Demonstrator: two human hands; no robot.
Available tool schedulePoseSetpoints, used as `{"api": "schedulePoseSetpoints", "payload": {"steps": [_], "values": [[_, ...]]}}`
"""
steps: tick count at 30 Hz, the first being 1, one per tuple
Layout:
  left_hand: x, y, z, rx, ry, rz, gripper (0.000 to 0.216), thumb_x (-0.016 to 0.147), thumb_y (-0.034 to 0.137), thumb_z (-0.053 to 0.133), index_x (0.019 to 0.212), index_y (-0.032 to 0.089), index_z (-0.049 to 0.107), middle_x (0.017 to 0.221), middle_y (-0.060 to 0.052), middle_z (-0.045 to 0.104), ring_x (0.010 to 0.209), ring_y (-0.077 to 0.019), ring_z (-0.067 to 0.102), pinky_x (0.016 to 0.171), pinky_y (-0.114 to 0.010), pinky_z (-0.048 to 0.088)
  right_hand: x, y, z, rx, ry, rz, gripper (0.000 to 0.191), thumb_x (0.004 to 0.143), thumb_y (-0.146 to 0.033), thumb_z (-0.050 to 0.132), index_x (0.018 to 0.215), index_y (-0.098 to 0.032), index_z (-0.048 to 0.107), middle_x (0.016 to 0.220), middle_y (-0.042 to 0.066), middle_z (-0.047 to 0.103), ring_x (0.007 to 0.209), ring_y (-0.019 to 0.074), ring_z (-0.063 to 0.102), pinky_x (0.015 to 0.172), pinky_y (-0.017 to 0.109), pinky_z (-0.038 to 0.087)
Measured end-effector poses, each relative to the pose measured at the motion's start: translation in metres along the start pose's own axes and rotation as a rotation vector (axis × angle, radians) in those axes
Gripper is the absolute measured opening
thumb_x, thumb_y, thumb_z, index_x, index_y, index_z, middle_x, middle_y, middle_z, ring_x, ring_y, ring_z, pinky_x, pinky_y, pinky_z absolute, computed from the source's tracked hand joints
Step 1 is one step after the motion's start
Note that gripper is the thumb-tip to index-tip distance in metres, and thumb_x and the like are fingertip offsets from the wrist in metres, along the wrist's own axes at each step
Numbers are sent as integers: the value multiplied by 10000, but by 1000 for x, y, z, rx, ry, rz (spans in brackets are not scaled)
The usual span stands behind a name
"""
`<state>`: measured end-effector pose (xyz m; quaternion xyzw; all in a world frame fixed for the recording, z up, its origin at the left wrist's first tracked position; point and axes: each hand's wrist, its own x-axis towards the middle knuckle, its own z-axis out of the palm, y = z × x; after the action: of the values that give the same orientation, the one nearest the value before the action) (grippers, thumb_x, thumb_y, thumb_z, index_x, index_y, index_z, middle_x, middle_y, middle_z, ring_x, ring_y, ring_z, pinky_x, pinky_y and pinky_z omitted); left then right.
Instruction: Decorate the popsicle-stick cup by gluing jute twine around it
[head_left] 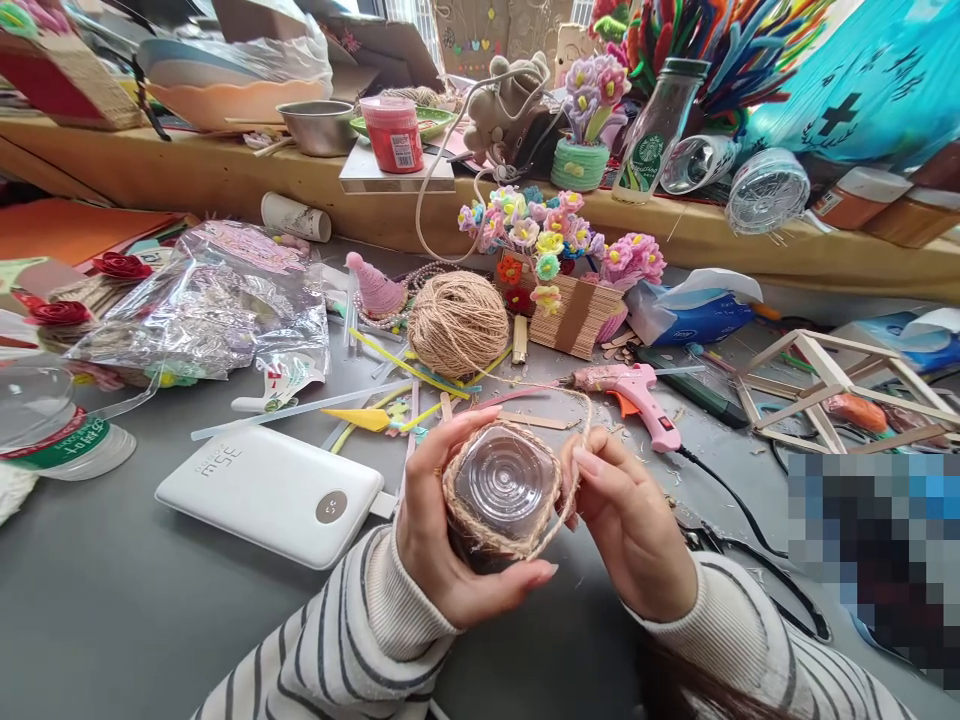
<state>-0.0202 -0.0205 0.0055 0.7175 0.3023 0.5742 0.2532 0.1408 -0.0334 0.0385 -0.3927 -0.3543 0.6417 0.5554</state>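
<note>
We hold the bottle [504,482] base toward us over the table's [112,600] near edge: left hand [433,540] clasps it, right hand [634,530] pinches its twine [489,545] at the right side.

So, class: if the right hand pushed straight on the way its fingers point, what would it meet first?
Likely the twine-wrapped jar in the left hand; the right hand seems to pinch the twine against it.

Starbucks logo on glass bottle [660,125], black cross sign on teal bag [862,60], power bank [274,495] lettering unreadable
</note>
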Motion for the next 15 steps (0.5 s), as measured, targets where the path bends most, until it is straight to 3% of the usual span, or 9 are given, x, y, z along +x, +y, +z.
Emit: {"api": "schedulePoseSetpoints", "payload": {"steps": [15], "values": [[-1,2,0,55,20,-15,864,602,247,744,1368,201,346,1276,-160,530,1098,-314,592,943,-471,489,-2,11,-7,-133,8,-32,282,792,-402,685,695,-198,515,587,-63,472,512,75,429,518,227,361]]}}
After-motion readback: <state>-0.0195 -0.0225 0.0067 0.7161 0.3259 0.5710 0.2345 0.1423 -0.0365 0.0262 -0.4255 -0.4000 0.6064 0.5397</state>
